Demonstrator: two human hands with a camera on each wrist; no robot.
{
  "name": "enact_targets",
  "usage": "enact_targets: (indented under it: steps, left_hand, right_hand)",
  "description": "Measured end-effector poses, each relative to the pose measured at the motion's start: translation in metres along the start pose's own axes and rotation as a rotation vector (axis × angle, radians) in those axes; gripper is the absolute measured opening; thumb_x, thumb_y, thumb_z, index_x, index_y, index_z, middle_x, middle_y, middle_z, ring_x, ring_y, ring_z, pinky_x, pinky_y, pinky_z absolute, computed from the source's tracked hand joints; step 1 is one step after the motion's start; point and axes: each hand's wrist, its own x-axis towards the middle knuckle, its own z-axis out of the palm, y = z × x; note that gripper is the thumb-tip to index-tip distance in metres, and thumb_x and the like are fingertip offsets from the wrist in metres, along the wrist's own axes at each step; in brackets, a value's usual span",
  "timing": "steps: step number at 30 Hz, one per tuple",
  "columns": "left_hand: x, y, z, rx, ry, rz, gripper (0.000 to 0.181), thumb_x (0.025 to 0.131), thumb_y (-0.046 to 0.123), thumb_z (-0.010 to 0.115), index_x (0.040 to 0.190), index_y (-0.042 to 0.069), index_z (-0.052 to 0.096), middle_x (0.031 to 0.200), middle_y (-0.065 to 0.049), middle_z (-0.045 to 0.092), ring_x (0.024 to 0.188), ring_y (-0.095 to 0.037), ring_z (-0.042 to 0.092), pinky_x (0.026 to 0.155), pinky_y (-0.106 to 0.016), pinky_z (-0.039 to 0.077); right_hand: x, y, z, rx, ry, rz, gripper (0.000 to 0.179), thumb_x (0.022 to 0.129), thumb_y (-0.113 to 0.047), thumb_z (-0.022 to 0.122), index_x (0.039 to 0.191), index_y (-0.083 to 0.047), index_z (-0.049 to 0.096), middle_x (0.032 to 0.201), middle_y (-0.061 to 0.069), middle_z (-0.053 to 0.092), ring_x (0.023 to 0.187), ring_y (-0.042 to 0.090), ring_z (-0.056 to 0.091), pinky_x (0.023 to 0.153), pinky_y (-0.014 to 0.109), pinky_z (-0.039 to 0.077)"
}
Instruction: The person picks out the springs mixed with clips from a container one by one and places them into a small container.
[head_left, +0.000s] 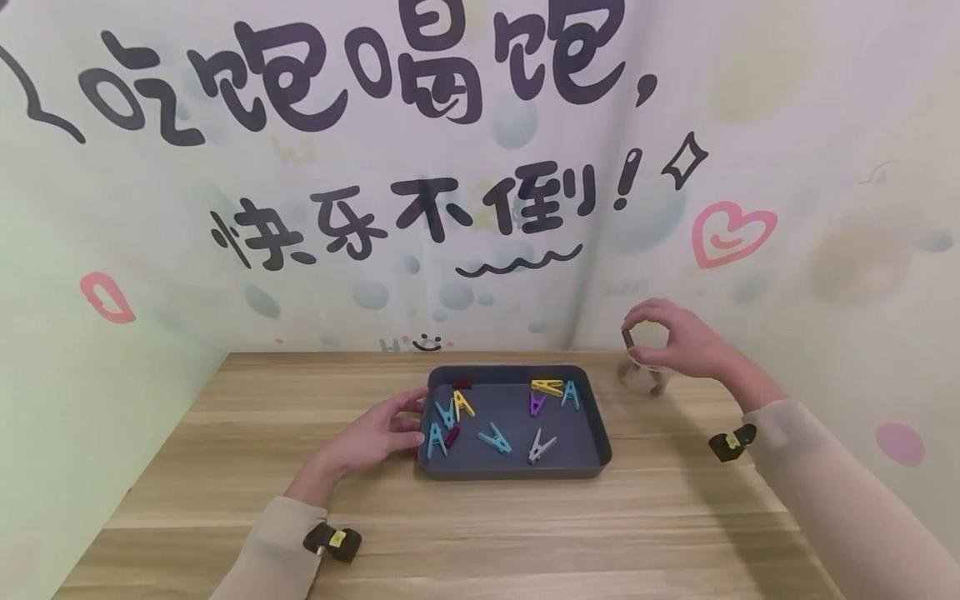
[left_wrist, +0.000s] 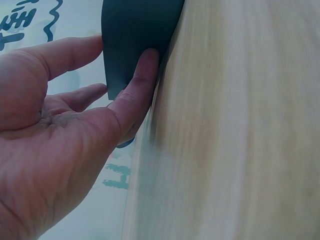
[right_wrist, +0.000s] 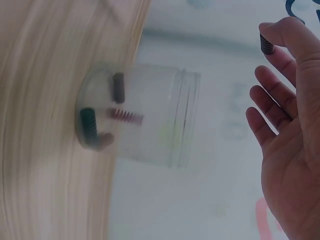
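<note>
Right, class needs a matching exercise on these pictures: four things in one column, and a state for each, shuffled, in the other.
1. Left hand
2. Right hand
3. Tray
4. Jar

A. See-through, with springs inside
B. Touching the tray's side
C. Dark-coloured, with clothespins in it
D. Pinching a spring

Pairs: 1-B, 2-D, 3-C, 4-A

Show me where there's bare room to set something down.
The wooden table is bare in front of the tray, and again left of the left hand. It is crowded in the tray's left end, among clothespins, and at the tray's back right, where a jar stands under the right hand.
</note>
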Motion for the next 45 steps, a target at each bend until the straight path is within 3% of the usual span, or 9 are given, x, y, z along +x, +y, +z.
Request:
enact_targets:
  steps: [3, 10, 30, 35, 40, 45]
  left_hand:
    - [0.000, 0.000, 0.000, 0.002, 0.001, 0.000, 0.073, 0.102, 0.000, 0.065, 0.164, -0.006, 0.026, 0.153, -0.033, 0.045, 0.138, -0.051, 0.051, 0.110, -0.050, 0.052]
    - [0.000, 0.001, 0.001, 0.000, 0.006, -0.008, 0.073, 0.103, -0.001, 0.064, 0.164, -0.006, 0.026, 0.153, -0.033, 0.045, 0.138, -0.050, 0.052, 0.110, -0.049, 0.052]
    - [0.001, -0.001, -0.001, -0.003, -0.008, 0.005, 0.073, 0.102, 0.000, 0.064, 0.164, -0.005, 0.027, 0.153, -0.032, 0.045, 0.138, -0.050, 0.052, 0.109, -0.050, 0.052]
    - [0.000, -0.002, -0.001, -0.003, -0.004, 0.003, 0.073, 0.103, 0.000, 0.064, 0.165, -0.005, 0.027, 0.153, -0.032, 0.045, 0.138, -0.050, 0.052, 0.109, -0.049, 0.052]
    - [0.001, -0.002, -0.001, -0.001, -0.004, 0.002, 0.073, 0.103, 0.000, 0.064, 0.165, -0.005, 0.027, 0.153, -0.032, 0.045, 0.138, -0.050, 0.052, 0.109, -0.049, 0.052]
    - [0.002, -0.003, -0.001, -0.007, -0.006, 0.002, 0.073, 0.102, -0.001, 0.065, 0.165, -0.005, 0.027, 0.153, -0.032, 0.045, 0.138, -0.050, 0.052, 0.109, -0.049, 0.053]
  right_hand:
    - [-0.006, 0.009, -0.001, -0.019, 0.014, 0.026, 0.031, 0.087, -0.006, 0.085, 0.114, -0.015, 0.073, 0.121, 0.001, 0.067, 0.117, 0.024, 0.059, 0.099, 0.050, 0.051]
    - [-0.020, 0.029, -0.005, 0.009, 0.030, 0.047, 0.028, 0.089, -0.008, 0.084, 0.114, -0.013, 0.072, 0.122, 0.004, 0.066, 0.119, 0.038, 0.059, 0.104, 0.062, 0.047]
    - [-0.034, 0.059, -0.002, 0.043, -0.006, 0.174, 0.026, 0.097, -0.017, 0.080, 0.119, -0.008, 0.070, 0.129, 0.013, 0.062, 0.125, 0.042, 0.055, 0.108, 0.069, 0.042]
    - [-0.033, 0.061, -0.001, 0.050, -0.020, 0.201, 0.039, 0.098, -0.023, 0.078, 0.131, -0.005, 0.067, 0.138, 0.019, 0.058, 0.130, 0.046, 0.051, 0.108, 0.070, 0.042]
    - [-0.032, 0.059, 0.002, 0.082, -0.018, 0.232, 0.060, 0.099, -0.022, 0.078, 0.149, 0.001, 0.053, 0.149, 0.025, 0.052, 0.136, 0.047, 0.046, 0.110, 0.070, 0.041]
    - [-0.029, 0.053, 0.002, 0.084, -0.004, 0.210, 0.066, 0.097, -0.023, 0.080, 0.151, 0.001, 0.050, 0.151, 0.026, 0.051, 0.139, 0.047, 0.044, 0.112, 0.069, 0.038]
